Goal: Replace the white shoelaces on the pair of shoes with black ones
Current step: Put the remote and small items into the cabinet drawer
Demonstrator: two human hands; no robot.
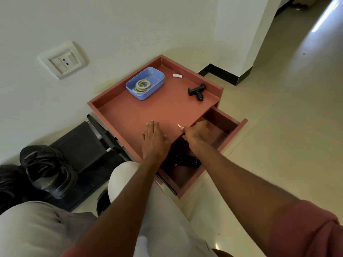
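Note:
A coil of pale shoelaces [142, 85] lies in a blue plastic tray [155, 84] at the back of the red-brown bedside table [130, 115]. Two dark shoes [47, 170] stand on a black mat on the floor at the left. No black laces show. My left hand [154, 139] rests flat, fingers straight, on the table top near its front edge. My right hand [194, 132] reaches into the open drawer [239, 125] with curled fingers, its fingertips up at the top's front edge. Whether it holds anything is hidden.
A black remote control [185, 161] lies in the drawer under my forearms. A black clamp-like holder [196, 90] and a small white cylinder [177, 75] sit on the table top. A wall socket [64, 61] is at the left. My knees are in front of the table.

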